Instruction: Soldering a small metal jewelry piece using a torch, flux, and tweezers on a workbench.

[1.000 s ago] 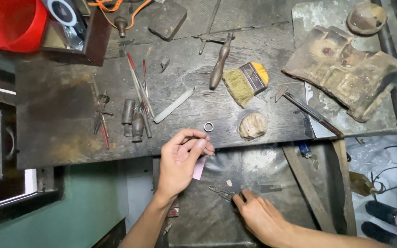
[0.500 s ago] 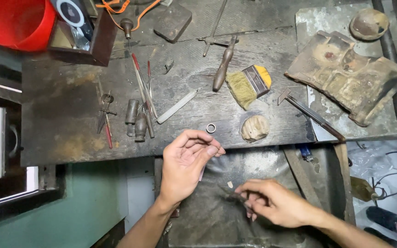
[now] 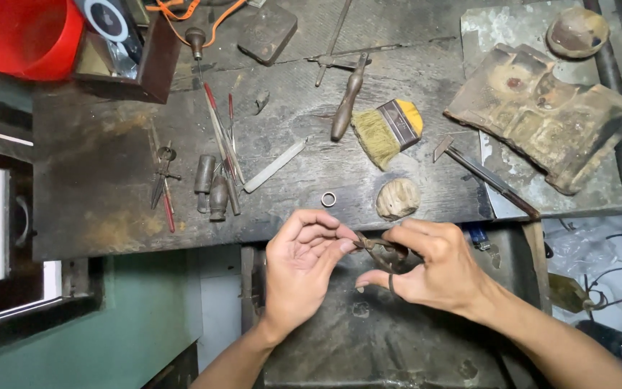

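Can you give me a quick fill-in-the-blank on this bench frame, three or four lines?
1. The right hand holds small dark ____, their tips toward the left hand.
2. The metal ring lies on the bench, just left of a round ____ lump.
3. The brush has a ____ handle end.
4. The bucket at the top left corner is ____.

Missing words: pliers; tan; yellow; red
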